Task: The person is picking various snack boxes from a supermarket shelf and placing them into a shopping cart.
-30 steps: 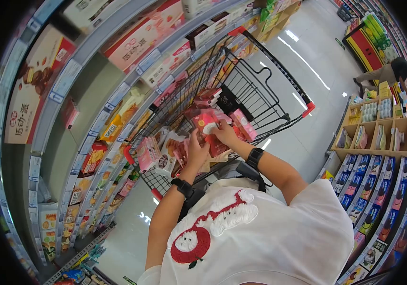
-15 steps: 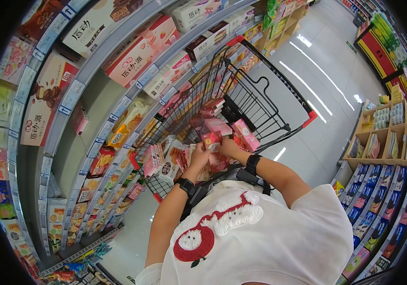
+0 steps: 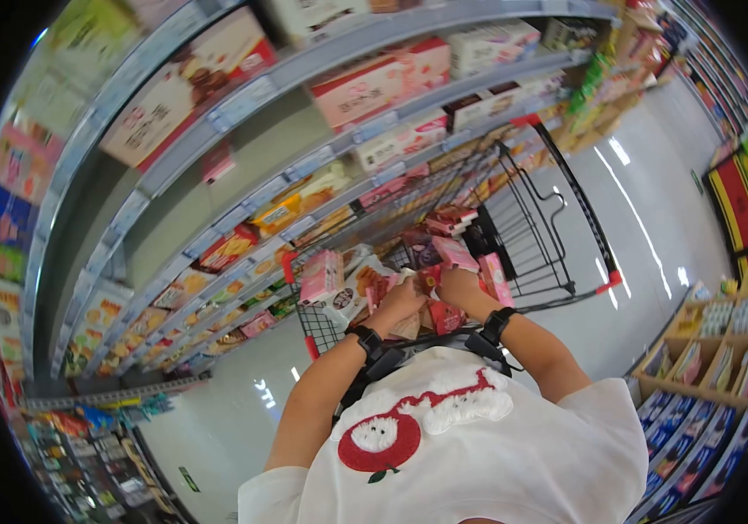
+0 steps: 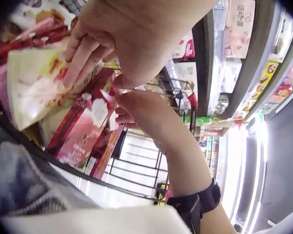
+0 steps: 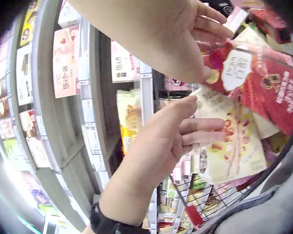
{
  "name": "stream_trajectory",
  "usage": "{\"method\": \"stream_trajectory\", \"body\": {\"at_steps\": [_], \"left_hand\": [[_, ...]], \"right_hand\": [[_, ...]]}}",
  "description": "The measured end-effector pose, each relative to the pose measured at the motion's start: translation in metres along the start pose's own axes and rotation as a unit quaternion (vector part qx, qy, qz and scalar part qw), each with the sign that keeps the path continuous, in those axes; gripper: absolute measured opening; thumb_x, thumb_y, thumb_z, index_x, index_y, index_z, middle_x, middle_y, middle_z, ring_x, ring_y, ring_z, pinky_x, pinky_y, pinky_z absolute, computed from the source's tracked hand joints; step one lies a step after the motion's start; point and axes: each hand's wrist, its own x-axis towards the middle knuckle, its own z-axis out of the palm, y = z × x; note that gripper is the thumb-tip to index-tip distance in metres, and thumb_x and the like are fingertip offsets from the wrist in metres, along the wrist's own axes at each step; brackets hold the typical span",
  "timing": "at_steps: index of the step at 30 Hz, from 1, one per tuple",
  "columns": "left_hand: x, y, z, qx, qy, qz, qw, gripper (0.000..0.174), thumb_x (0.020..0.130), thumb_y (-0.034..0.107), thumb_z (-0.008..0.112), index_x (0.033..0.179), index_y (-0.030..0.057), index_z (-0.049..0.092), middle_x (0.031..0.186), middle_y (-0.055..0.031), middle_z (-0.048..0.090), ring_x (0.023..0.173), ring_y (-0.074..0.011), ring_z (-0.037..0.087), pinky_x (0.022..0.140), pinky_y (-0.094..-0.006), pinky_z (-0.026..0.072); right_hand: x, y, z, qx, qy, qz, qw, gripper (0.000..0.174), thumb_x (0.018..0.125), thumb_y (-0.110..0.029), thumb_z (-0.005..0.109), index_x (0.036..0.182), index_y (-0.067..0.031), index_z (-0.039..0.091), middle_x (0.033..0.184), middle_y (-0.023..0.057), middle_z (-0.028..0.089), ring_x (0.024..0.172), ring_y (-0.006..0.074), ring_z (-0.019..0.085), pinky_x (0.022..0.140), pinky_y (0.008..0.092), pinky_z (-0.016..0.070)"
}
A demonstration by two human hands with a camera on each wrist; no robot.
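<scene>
Both hands reach into a shopping cart [image 3: 548,236] of packaged snacks. My right hand [image 3: 465,293] pinches the left end of a red packet [image 5: 268,78] with a white label; its thumb lies on the packet's face in the right wrist view. My left hand [image 3: 398,301] lies just beside it, fingers stretched over the front of a cream packet [image 5: 234,153] printed with red berries. Its thumb is near that packet's upper edge. Below the hands in the left wrist view is a red-and-pink package [image 4: 78,136].
Pink boxes [image 3: 321,275] and a white bag [image 3: 348,301] fill the cart's left end, and another pink box [image 3: 494,279] stands at the right. Shelves of boxed snacks [image 3: 382,83] line the cart's far side. A wooden display rack [image 3: 706,349] stands at the right.
The red packet, earlier held up between both hands, is now lower among the goods. The hands have moved apart, the left onto the cream packet. The head view has swung left.
</scene>
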Motion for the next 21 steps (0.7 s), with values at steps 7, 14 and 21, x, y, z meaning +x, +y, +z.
{"method": "stream_trajectory", "body": {"at_steps": [7,14,21], "left_hand": [[-0.021,-0.048,-0.14,-0.251,0.137,0.052,0.957,0.023,0.081,0.018,0.053,0.097,0.0024,0.057,0.077,-0.0113,0.063,0.064,-0.016,0.061,0.058,-0.0284,0.0472],[-0.066,-0.095,-0.313,-0.396,0.386,0.154,0.819,0.021,0.084,0.01,0.047,0.1,0.0019,0.057,0.089,-0.0094,0.061,0.079,-0.0137,0.058,0.07,-0.026,0.0456],[-0.072,-0.153,-0.393,-0.204,0.525,0.053,0.825,0.026,0.078,0.022,0.057,0.096,0.0023,0.057,0.088,-0.0144,0.061,0.08,-0.0221,0.058,0.075,-0.028,0.0438]], "right_hand": [[0.054,-0.12,-0.067,0.232,0.094,-0.288,0.924,0.029,0.072,-0.027,0.055,0.089,-0.004,0.058,0.079,0.0167,0.062,0.074,0.0312,0.061,0.065,0.0392,0.0477],[0.097,-0.276,-0.14,0.367,0.173,-0.342,0.848,0.017,0.073,-0.012,0.055,0.088,-0.0042,0.058,0.076,0.0118,0.062,0.071,0.0233,0.061,0.064,0.0308,0.0473],[0.172,-0.369,-0.138,0.404,0.28,-0.301,0.817,0.019,0.075,-0.011,0.055,0.092,-0.0051,0.061,0.086,0.0101,0.063,0.079,0.0199,0.061,0.072,0.0297,0.0474]]}}
